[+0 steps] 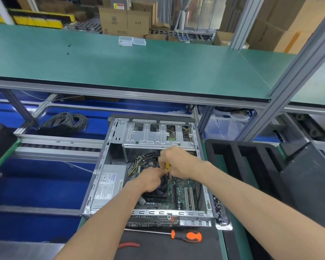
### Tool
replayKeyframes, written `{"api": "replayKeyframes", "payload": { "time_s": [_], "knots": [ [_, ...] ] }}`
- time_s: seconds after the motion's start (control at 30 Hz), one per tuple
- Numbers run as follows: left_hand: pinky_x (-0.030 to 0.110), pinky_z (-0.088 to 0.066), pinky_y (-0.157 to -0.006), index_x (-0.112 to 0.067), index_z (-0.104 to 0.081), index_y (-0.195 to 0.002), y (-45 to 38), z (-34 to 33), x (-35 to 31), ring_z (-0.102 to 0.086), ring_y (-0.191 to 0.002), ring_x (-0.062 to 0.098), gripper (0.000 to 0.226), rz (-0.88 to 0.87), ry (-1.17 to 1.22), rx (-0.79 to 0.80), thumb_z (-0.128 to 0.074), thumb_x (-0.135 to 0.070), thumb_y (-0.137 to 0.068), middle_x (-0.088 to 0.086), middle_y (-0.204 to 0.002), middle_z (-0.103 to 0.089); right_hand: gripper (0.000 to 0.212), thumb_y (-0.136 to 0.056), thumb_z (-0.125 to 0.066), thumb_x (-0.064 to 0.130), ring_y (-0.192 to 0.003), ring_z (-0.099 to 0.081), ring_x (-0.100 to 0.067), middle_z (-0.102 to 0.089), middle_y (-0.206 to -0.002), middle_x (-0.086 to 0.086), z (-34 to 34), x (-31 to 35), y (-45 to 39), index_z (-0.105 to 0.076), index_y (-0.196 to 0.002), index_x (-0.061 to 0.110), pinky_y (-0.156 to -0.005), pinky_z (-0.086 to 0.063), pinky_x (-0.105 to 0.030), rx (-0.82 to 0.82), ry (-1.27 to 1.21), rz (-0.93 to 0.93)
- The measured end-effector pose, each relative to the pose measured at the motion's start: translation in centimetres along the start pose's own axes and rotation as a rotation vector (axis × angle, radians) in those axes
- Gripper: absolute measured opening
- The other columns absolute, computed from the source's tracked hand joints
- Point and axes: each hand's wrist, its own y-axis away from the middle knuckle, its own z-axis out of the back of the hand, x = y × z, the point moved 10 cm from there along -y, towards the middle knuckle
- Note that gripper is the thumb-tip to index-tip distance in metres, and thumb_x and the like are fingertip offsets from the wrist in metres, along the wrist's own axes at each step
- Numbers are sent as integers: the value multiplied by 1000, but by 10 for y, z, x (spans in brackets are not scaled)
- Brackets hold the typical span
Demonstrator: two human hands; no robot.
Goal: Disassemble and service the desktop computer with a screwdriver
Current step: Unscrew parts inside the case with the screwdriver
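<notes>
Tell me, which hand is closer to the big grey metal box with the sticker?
Left. The left hand rests over the black cooler fan, right beside the grey metal power-supply box. The right hand holds a yellow-handled screwdriver farther right.

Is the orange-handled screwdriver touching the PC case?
Apart. The head view shows the orange-handled screwdriver lying flat on the dark mat, with a strip of mat visible between it and the PC case.

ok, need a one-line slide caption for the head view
Right hand drives a yellow-handled screwdriver by the CPU fan in the open desktop case; left hand steadies it.
</notes>
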Motion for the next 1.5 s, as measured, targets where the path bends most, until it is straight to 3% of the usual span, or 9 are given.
{"api": "replayKeyframes", "payload": {
  "time_s": [0.17, 0.23, 0.43, 0.6, 0.83, 1.0, 1.07, 1.33, 1.5],
  "knots": [
    [37, -42, -72, -17, -57, -119, -2, -3, 2, -59, -90, 33, 46, 13, 20, 10, -41, 5, -82, 10, -91, -67, 31, -103, -50, 37, -78, -54, -33, -46, -77, -8, 2, -17, 4, -46, -114, 9, -62, -41, -39, -124, 43, -173],
    [37, -43, -70, -25, -57, -126, -1, -2, 2, -58, -83, 29, 57, 4, 26, 13, -42, 3, -78, 0, -74, -59, 19, -104, -49, 29, -82, -52, -33, -35, -71, -2, 0, -22, 5, -47, -104, 11, -63, -39, -39, -86, 29, -186],
    [34, -35, -67, -27, -56, -130, -2, -3, 2, -60, -95, 36, 57, -7, 33, 3, -43, 2, -82, 12, -96, -67, 14, -87, -58, 3, -82, -52, -25, -51, -94, -2, -3, -3, 7, -53, -95, 12, -65, -40, -36, -23, -68, 1],
    [35, -40, -69, -23, -55, -131, -3, -4, 4, -58, -87, 31, 57, 6, 51, -1, -41, 3, -82, 11, -93, -65, 26, -103, -50, 34, -82, -57, -34, -49, -82, -9, 0, -20, 6, -55, -108, 10, -61, -41, -38, -94, 53, -176],
    [35, -36, -69, -25, -52, -134, -5, -6, 3, -59, -95, 36, 59, -17, 20, -4, -40, 3, -83, 17, -104, -67, 18, -77, -57, -7, -78, -49, -23, -53, -91, -2, -6, -2, 7, -63, -84, 8, -63, -38, -34, -4, -43, 8],
    [32, -35, -66, -24, -56, -130, -7, -7, 4, -59, -88, 32, 58, -8, 23, 3, -40, 4, -83, 8, -91, -68, 21, -99, -55, 30, -83, -55, -31, -53, -97, -10, 0, -26, 7, -50, -101, 10, -65, -41, -37, -91, -5, -173],
    [32, -34, -62, -25, -56, -129, -6, -7, 4, -54, -78, 28, 60, -4, 39, 1, -39, 4, -80, -1, -74, -59, 20, -103, -49, 25, -78, -53, -31, -58, -96, -12, -3, -24, 5, -52, -90, 9, -59, -36, -36, -37, 99, -181],
    [38, -32, -67, -9, -53, -104, -5, -4, 6, -56, -91, 39, 25, -8, 7, -31, -38, 3, -88, 22, -102, -63, 20, -82, -60, -1, -87, -49, -22, -57, -99, -4, -2, 5, 1, -66, -97, 9, -70, -43, -35, -3, -54, -3],
    [32, -32, -63, -26, -57, -129, -6, -5, 3, -52, -78, 28, 57, -30, 17, -24, -38, 2, -84, -7, -70, -53, 32, -105, -47, 32, -91, -59, -36, -58, -84, -11, 5, -29, 11, -58, -88, 8, -67, -47, -39, -56, 15, -218]
  ]
}}
